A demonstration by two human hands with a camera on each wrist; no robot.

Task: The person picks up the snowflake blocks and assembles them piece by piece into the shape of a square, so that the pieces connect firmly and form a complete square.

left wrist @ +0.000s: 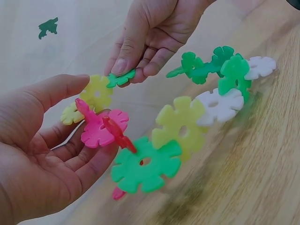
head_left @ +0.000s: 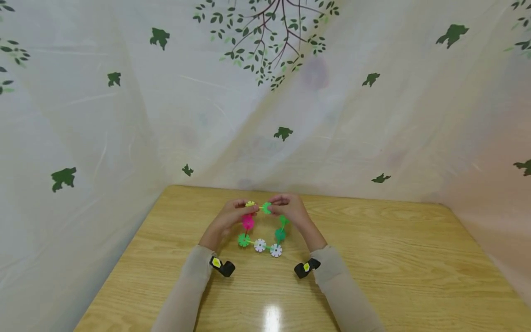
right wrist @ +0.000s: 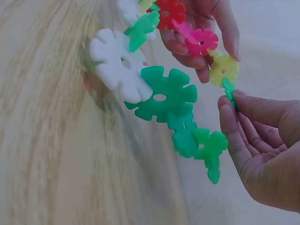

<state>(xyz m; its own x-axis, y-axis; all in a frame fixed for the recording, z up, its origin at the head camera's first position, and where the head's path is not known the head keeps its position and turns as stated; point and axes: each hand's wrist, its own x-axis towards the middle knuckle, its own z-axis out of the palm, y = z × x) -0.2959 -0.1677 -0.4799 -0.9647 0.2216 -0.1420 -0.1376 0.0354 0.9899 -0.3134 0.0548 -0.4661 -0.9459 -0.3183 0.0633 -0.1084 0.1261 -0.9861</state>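
Interlocking plastic snowflake discs form a nearly closed ring above the table. My left hand [head_left: 226,217] holds its far left part, thumb against a yellow disc [left wrist: 97,93] and fingers behind a pink disc [left wrist: 104,129]. Between thumb and fingers, my right hand [head_left: 292,211] pinches a small green disc [left wrist: 121,78] that meets the yellow one. The chain's other end, a light green disc [right wrist: 210,143], hangs apart from the right fingers. White discs [head_left: 260,245] and a green disc [head_left: 244,240] make up the near side. The right fingers partly hide the pinched disc.
The wooden table [head_left: 394,263] extends around both forearms. A pale cloth [head_left: 332,152] printed with leaves and branches rises behind the table and along its sides. Each wrist carries a black strapped camera, the left camera [head_left: 226,268] and the right camera [head_left: 303,270].
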